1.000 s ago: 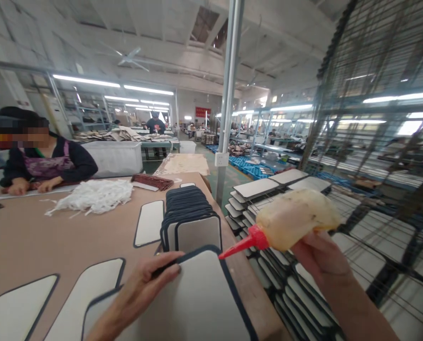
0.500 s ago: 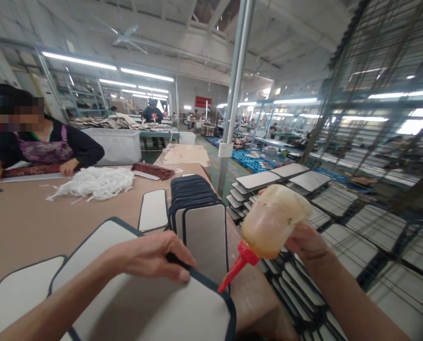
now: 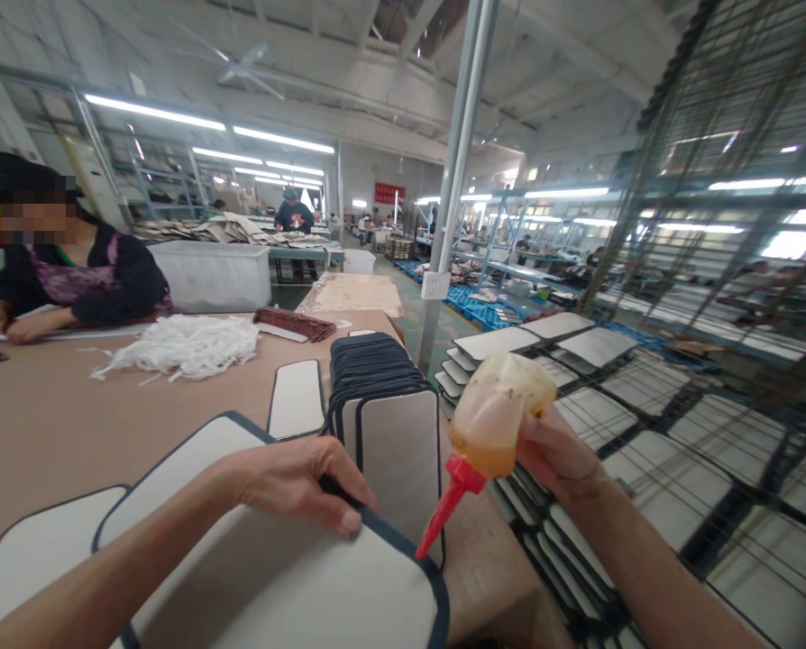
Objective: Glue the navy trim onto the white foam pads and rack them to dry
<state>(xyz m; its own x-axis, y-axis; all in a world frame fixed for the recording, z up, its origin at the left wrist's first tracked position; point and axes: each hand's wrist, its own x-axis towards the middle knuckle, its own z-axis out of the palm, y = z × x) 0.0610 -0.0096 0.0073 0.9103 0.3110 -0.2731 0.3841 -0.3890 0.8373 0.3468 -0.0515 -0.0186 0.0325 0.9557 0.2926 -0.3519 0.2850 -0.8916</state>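
Note:
My left hand [image 3: 301, 491] is closed on the top edge of a white panel with dark blue edging [image 3: 322, 586], its thumb lying on the face. My right hand [image 3: 558, 451] grips a squeeze bottle [image 3: 490, 406], tipped nozzle-down, with amber liquid collected at its lower end. The bottle's wall looks dented under my fingers. Its red nozzle [image 3: 444, 514] points at the dark edging near the panel's right corner, and the tip seems to touch it. Another white panel [image 3: 44, 541] lies beneath at the left.
Upright dark-edged panels [image 3: 399, 460] stand in a row behind my hands, beside a small flat panel [image 3: 296, 398]. White strips [image 3: 187, 344] are heaped on the brown table [image 3: 193, 410]. A co-worker [image 3: 71, 270] sits at the left. Wire racks with panels [image 3: 666, 469] fill the right.
The bottle has shifted left and its wall has caved in, while the nozzle tip stays near the same edging. My left hand holds its place. The co-worker's hands have moved left.

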